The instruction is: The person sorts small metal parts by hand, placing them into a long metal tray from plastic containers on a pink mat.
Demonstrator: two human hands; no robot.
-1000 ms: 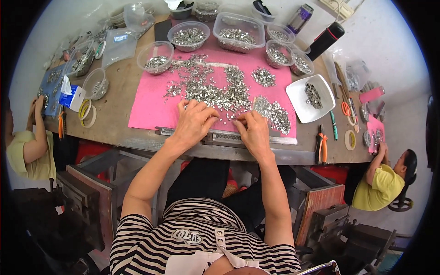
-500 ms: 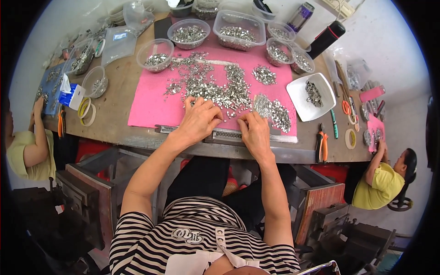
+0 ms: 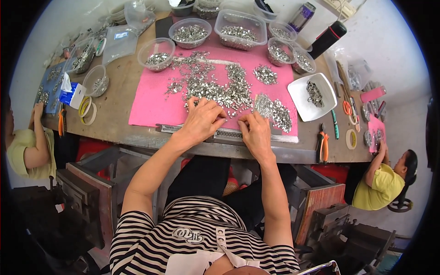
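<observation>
Small silver metal pieces [image 3: 215, 94] lie in a loose heap on a pink ribbed mat [image 3: 151, 101]. Over the heap's near edge, my left hand [image 3: 201, 120] is bent, thumb and forefinger closed in a pinch; its other fingers rest on the pieces. My right hand [image 3: 255, 133] pinches likewise a little to the right, close to a slotted metal bar [image 3: 227, 134] lying along the mat's front edge. Anything between the fingertips is too small to make out. Beside the right hand is a pile of pieces [image 3: 280, 115] with a clear plastic bag.
Clear tubs [image 3: 190, 34] of metal pieces stand behind the mat. A white square dish [image 3: 302, 103], orange-handled pliers [image 3: 323, 144], scissors [image 3: 347, 109] and tape rolls [image 3: 350, 139] lie to the right. Co-workers sit at the far left [image 3: 34, 146] and far right [image 3: 382, 178].
My left hand has shifted slightly to the right, its pinched fingertips now nearer my right hand. The right hand looks nearly still.
</observation>
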